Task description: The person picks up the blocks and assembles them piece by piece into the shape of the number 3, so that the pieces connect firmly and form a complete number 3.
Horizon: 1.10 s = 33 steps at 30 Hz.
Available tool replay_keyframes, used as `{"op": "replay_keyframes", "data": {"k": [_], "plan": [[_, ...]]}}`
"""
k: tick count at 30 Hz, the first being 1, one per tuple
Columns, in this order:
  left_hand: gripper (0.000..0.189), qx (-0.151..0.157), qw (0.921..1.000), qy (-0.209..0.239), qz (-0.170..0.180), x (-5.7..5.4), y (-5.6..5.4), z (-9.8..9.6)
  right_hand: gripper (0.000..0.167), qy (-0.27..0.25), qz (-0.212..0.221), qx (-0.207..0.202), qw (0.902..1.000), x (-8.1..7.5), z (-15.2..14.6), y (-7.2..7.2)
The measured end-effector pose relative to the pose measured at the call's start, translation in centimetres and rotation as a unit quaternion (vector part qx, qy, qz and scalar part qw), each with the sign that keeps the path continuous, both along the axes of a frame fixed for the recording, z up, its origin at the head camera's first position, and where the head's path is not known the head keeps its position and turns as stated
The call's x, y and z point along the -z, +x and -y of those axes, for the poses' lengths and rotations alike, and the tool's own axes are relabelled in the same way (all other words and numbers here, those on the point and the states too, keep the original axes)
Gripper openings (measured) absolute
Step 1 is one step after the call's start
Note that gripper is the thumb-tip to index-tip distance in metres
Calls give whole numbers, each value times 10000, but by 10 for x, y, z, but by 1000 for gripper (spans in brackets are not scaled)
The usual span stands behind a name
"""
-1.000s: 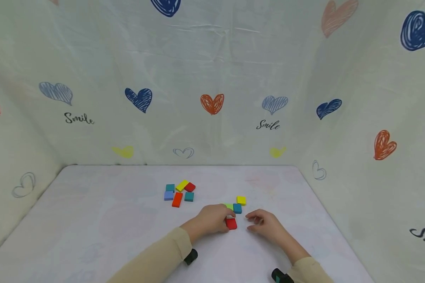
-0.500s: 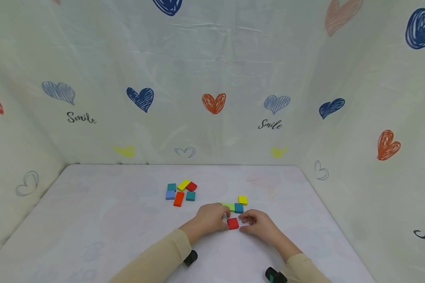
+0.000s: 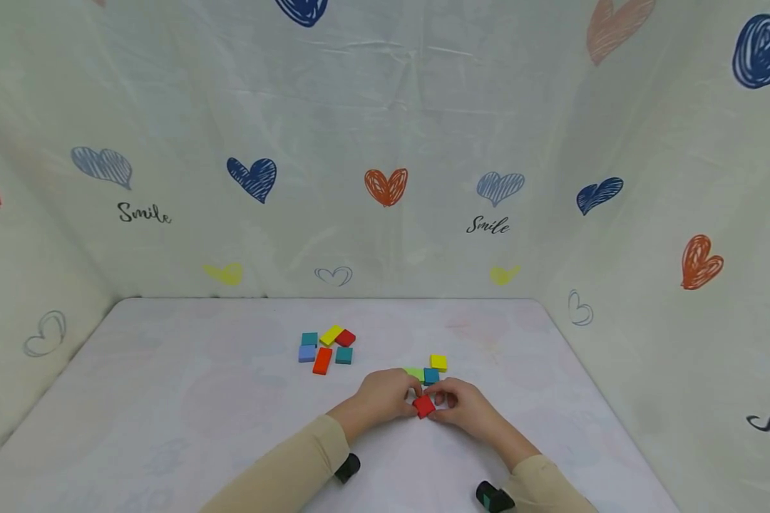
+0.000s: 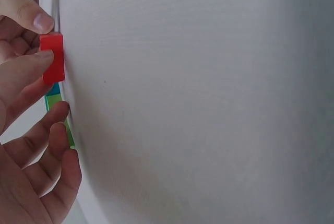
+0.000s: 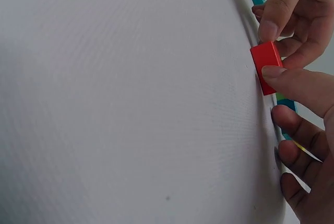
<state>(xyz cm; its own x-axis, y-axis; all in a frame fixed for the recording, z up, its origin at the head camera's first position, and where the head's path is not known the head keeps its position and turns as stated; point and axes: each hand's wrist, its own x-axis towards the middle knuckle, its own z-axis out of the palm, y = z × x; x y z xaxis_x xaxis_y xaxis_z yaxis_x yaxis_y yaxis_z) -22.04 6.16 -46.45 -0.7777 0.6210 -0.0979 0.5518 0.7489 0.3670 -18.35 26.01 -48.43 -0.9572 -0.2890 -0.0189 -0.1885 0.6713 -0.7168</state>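
Observation:
A small red block (image 3: 424, 406) lies between my two hands, turned cornerwise in the head view. My left hand (image 3: 385, 395) pinches it from the left; its thumb (image 4: 28, 72) lies across the block's near face in the left wrist view. From the right, my right hand (image 3: 465, 408) grips the same block, the thumb (image 5: 292, 80) on its face and the other fingers loosely curled. Just beyond the hands are a light green block (image 3: 413, 372) and a blue block (image 3: 431, 376) side by side, with a yellow block (image 3: 438, 363) behind them.
Farther left on the white table (image 3: 186, 399) sits a loose group of several blocks, among them an orange-red block (image 3: 322, 360), a periwinkle block (image 3: 306, 353) and a teal block (image 3: 343, 355). A heart-patterned cloth (image 3: 321, 235) hangs behind the table.
My right hand has moved left to the red block and now holds it together with my left hand. The block has turned cornerwise. The other blocks have stayed in place.

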Motion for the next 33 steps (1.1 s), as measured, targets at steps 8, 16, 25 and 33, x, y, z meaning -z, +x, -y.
{"op": "replay_keyframes", "data": {"k": [8, 16, 25, 33], "plan": [[27, -143, 9999, -48, 28, -1, 1, -7, 32, 138, 88, 437, 9989, -2, -1, 3], [28, -681, 9977, 37, -30, 5, 6, -18, 31, 180, 74, 635, 9978, -3, -8, 4], [28, -884, 9961, 18, -54, 4, 8, -18, 30, 267, 18, 1102, 9935, -1, -11, 2], [28, -867, 9962, 33, 98, 1, 9, -15, 29, 260, 4, 1266, 9916, 1, -16, 0]]}}
